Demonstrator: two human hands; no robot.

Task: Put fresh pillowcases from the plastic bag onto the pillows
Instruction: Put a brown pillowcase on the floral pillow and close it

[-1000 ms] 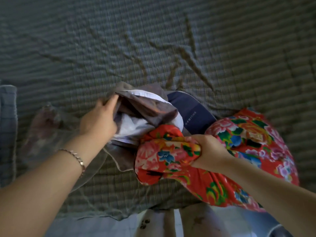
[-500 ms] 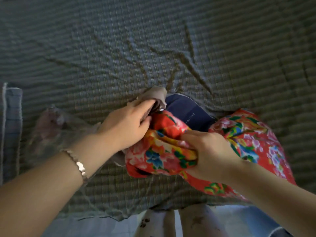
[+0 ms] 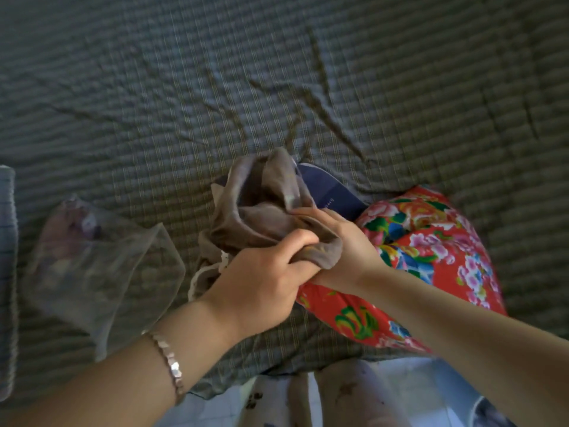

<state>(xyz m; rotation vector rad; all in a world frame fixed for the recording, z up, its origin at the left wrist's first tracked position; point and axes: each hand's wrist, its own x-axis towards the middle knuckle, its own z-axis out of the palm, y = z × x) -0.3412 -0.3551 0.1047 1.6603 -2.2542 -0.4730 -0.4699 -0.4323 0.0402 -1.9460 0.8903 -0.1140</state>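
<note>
Left hand (image 3: 258, 272) now crossed over the right hand (image 3: 341, 241), both clenched on the brown pillowcase (image 3: 261, 211), its mouth gaping away from the person, floral pillow (image 3: 431, 257) right of it running near-to-far, clear plastic bag (image 3: 92, 266) lying left, navy cloth (image 3: 329, 189) behind, all on the striped bedsheet (image 3: 308, 72).

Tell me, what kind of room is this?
Most likely a bedroom. The hands work over a bed covered by a wrinkled grey-green checked sheet, pulling a brown pillowcase onto a red flowered pillow, with a clear plastic bag lying beside them.
</note>
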